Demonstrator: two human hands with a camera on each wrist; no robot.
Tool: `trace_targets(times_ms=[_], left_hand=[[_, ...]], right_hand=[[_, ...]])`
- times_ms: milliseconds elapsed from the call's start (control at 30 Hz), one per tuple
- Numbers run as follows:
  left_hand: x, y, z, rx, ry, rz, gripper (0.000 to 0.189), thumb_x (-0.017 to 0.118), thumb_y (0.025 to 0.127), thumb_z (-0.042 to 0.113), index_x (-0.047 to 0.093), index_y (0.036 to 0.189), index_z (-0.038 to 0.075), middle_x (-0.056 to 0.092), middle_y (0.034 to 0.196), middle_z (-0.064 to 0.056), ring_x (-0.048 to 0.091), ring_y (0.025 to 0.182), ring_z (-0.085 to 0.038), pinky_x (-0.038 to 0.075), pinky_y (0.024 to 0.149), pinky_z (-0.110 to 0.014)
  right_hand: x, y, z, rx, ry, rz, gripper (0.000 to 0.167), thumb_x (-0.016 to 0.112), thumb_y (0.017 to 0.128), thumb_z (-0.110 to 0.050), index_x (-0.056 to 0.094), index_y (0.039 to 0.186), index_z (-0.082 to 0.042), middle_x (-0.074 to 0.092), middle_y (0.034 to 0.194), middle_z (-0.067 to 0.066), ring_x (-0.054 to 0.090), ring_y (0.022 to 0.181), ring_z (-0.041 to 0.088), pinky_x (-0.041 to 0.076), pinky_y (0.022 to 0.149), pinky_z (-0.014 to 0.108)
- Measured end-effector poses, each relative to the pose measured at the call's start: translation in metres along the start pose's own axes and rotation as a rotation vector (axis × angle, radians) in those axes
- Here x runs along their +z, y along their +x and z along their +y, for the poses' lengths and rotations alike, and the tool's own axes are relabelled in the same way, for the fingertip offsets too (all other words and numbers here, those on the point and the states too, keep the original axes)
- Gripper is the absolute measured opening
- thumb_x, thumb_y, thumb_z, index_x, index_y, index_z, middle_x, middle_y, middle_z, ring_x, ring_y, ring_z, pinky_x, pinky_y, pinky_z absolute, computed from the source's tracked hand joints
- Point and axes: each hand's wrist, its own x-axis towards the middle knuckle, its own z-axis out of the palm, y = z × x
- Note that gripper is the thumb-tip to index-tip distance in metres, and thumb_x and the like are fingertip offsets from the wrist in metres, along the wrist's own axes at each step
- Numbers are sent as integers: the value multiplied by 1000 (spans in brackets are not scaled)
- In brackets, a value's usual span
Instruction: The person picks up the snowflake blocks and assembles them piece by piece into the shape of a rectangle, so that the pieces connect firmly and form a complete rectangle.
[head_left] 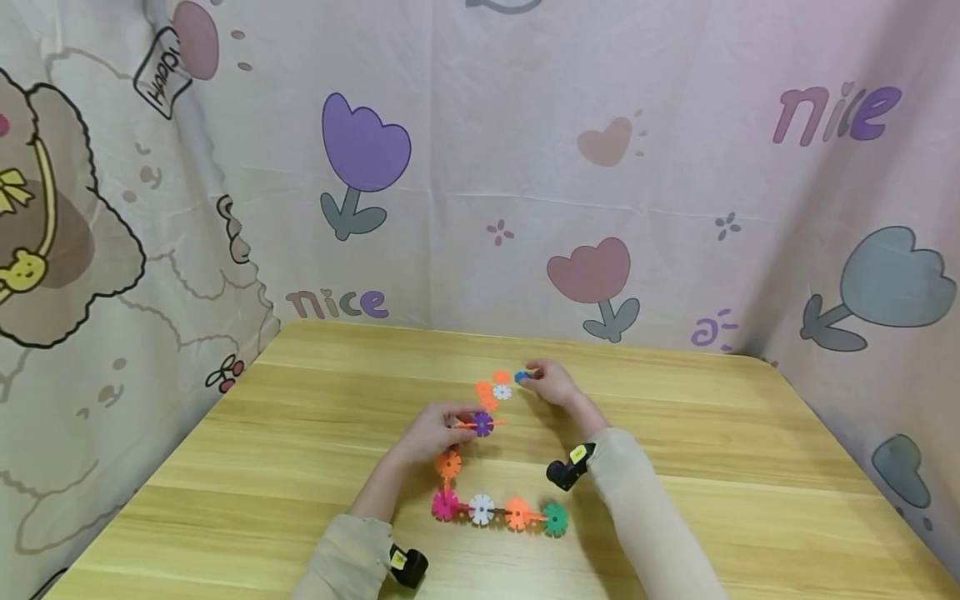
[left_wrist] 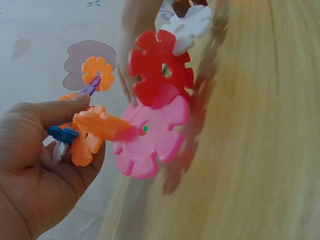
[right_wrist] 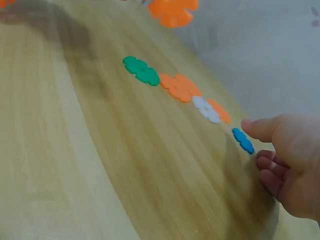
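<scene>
My left hand [head_left: 431, 433] grips a chain of flower-shaped plastic discs slotted together. Between its thumb and fingers in the left wrist view is an orange disc [left_wrist: 87, 142], with a blue disc [left_wrist: 63, 133] beside it. A purple disc [head_left: 482, 424] shows at the fingertips. From there the chain runs toward the front through a pink disc [head_left: 445, 505], then right to a green disc [head_left: 555, 519]. My right hand [head_left: 552, 383] is low over the table's far part, thumb and fingers apart at a loose blue disc [right_wrist: 243, 140].
Left of the loose blue disc lie a white disc [right_wrist: 205, 110], several orange discs [right_wrist: 180, 88] and a green disc [right_wrist: 141, 70], flat on the wooden table [head_left: 675, 500]. A printed curtain [head_left: 465, 167] hangs behind the table's far edge. Both wrists carry black cameras [head_left: 570, 468].
</scene>
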Motion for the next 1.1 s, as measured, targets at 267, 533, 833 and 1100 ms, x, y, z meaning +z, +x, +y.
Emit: trace_targets(times_ms=[267, 533, 833, 1100], left_hand=[[1, 0, 0, -26, 19, 1, 34, 65, 86, 8, 62, 119, 3, 62, 99, -11, 52, 61, -14, 43, 51, -23], [1, 1, -1, -15, -31, -23, 35, 64, 86, 6, 60, 120, 0, 61, 97, -11, 50, 57, -12, 42, 48, -20], [3, 1, -1, -14, -5, -22, 35, 63, 85, 5, 61, 120, 2, 61, 95, -8, 48, 54, -11, 40, 46, -19], [4, 1, -2, -19, -4, -24, 35, 63, 85, 4, 61, 120, 1, 61, 97, -9, 52, 59, -14, 42, 49, -20]], right_hand=[[5, 2, -4, -6, -120, 6, 38, 63, 88, -16, 58, 121, 3, 59, 106, 18, 52, 89, 24, 45, 81, 39], [4, 2, -5, 32, -83, 3, 24, 65, 85, -6, 62, 106, 5, 59, 96, 14, 52, 86, 23, 46, 80, 38], [-10, -10, -6, 63, -39, -102, 22, 72, 78, -3, 57, 93, 2, 56, 88, 9, 49, 81, 21, 44, 74, 32], [-15, -25, -2, -3, 48, -154, 23, 73, 76, 1, 53, 86, -3, 49, 80, 6, 44, 75, 20, 38, 64, 28]])
